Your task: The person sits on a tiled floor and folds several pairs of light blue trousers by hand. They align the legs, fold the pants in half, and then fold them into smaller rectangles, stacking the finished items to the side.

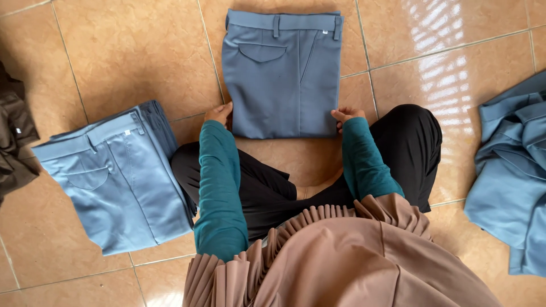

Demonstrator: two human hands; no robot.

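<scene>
Tan tiled floor point(125, 51). Folded slate-blue trousers point(281, 74) centre, far; left hand point(219, 113), right hand point(347, 115) pinching near corners. Folded stack point(116, 176) left done; crumpled blue pile point(512, 170) right waiting.

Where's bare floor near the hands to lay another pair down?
Bare tile lies between the folded trousers and the loose blue heap at right, and at upper left above the folded stack. It is crowded near the left hand by the stack; the right hand sits close to the knee.
</scene>
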